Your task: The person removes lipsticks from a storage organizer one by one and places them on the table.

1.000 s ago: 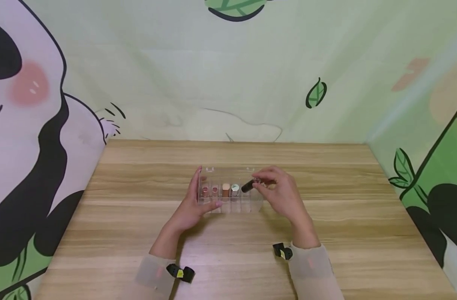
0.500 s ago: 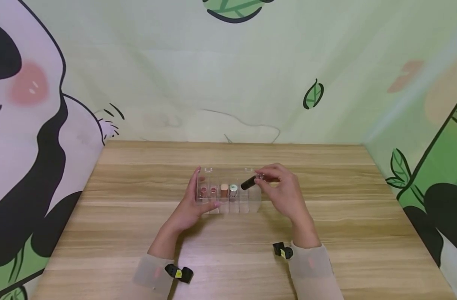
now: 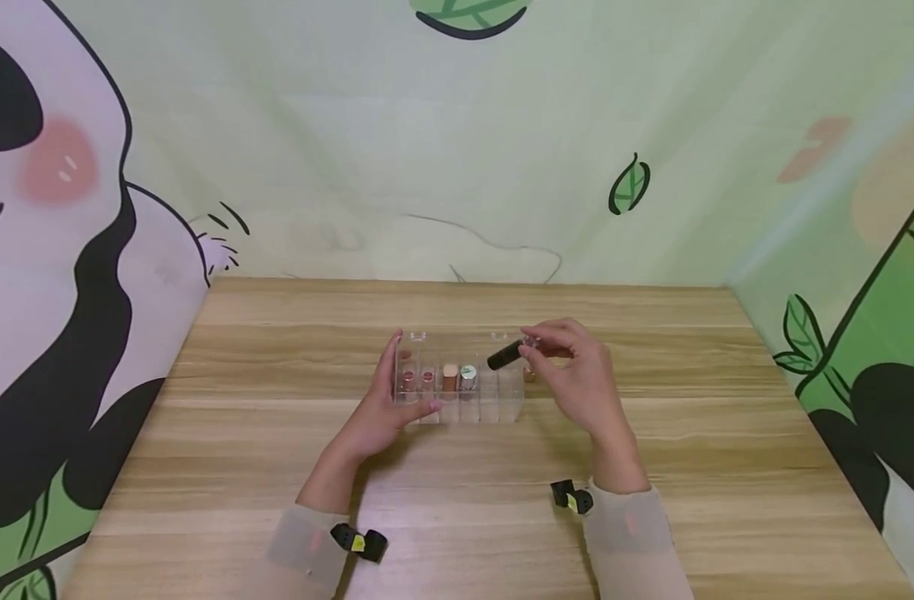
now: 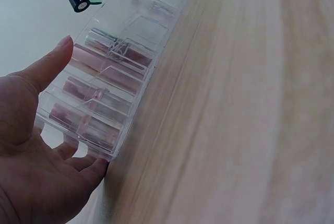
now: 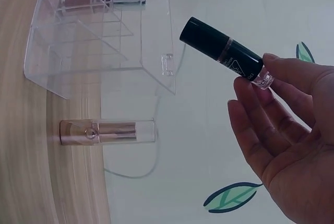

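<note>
A clear plastic lipstick organizer (image 3: 501,406) stands on the table with several lipsticks in its left compartments. Among them are a brown tube (image 3: 450,380) and a silver one (image 3: 467,377); the compartments to their right hold none. My left hand (image 3: 377,421) grips the organizer's left end, its thumb along the front. Above the right end, my right hand (image 3: 576,375) pinches a black lipstick (image 5: 222,48) by its clear end between thumb and fingertips. The black tube is tilted, its dark end pointing down toward the organizer.
Beyond the organizer's right end, a clear and rose-gold lipstick (image 5: 112,131) stands upright on the wooden table (image 3: 277,333). A printed cloth backdrop (image 3: 314,167) rises behind the table's far edge. Black cameras sit on both wrists.
My right hand has moved a little right and upward with the black lipstick, drawing it away from the organizer. The rose-gold lipstick now shows beside that hand. My left hand keeps its grip.
</note>
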`<state>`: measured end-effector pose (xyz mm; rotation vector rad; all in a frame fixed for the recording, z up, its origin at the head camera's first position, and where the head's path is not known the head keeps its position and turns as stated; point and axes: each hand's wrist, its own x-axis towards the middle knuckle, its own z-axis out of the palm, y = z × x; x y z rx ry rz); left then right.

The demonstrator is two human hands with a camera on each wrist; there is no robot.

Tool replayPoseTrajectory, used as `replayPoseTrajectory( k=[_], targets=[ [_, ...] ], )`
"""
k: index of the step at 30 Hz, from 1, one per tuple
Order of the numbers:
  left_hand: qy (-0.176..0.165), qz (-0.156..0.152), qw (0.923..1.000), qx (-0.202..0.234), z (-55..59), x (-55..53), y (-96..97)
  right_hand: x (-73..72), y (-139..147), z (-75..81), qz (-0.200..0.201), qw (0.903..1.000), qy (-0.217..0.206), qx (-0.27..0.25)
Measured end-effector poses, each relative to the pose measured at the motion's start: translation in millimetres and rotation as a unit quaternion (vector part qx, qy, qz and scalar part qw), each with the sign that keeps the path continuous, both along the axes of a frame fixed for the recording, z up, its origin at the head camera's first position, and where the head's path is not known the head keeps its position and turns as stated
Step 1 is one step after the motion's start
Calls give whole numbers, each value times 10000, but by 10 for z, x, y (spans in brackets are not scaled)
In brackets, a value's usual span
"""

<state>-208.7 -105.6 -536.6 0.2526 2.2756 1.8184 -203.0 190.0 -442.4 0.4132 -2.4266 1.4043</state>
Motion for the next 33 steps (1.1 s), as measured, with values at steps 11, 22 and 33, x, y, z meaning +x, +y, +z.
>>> replayPoseTrajectory(
  k=[11, 22, 33],
  targets=[
    [-57, 9, 10000, -40, -15, 7, 7, 10, 78, -19, -145, 9993, 117, -333],
    [-24, 15, 10000, -20, -8, 11, 1, 8, 145, 16, -510, 9974, 247, -447],
    [-15, 36, 10000, -81, -14, -12, 3, -19, 159, 12, -662, 9966, 198, -454]
  ],
)
